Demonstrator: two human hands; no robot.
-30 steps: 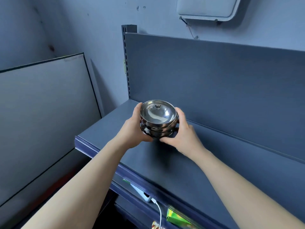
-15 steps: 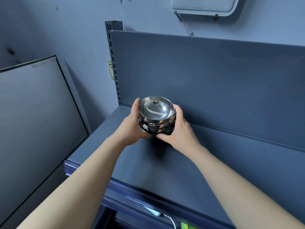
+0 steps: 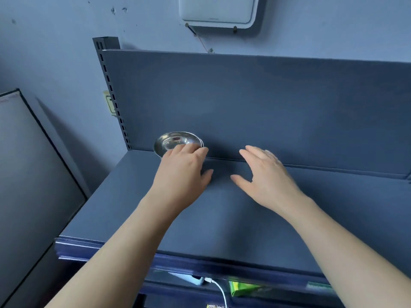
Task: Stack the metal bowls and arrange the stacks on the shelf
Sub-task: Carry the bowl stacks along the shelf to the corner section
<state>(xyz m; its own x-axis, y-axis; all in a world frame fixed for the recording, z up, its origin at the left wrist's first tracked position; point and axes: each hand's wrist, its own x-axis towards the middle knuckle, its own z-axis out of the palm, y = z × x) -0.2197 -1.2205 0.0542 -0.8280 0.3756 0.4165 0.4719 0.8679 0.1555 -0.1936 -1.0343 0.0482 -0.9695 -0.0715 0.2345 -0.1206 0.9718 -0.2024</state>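
Note:
A stack of shiny metal bowls [image 3: 176,141] stands in the back left corner of the dark blue shelf [image 3: 244,223], close to the back panel. Only the top bowl's inside and rim show; my left hand hides the lower part. My left hand [image 3: 183,174] lies just in front of the stack with relaxed fingers, whose tips reach the near rim, and its thumb is spread to the right. My right hand [image 3: 268,174] hovers flat and open over the shelf to the right of the stack, apart from it.
The shelf's back panel [image 3: 266,96] rises behind the stack, with a slotted upright [image 3: 111,90] at its left end. A grey board [image 3: 29,174] leans on the left. Below the front edge lie a white cable [image 3: 219,288] and a green packet [image 3: 243,288].
The stack went from both hands, held above the shelf, to standing in the back left corner. My right hand has let go and moved right; my left hand has loosened.

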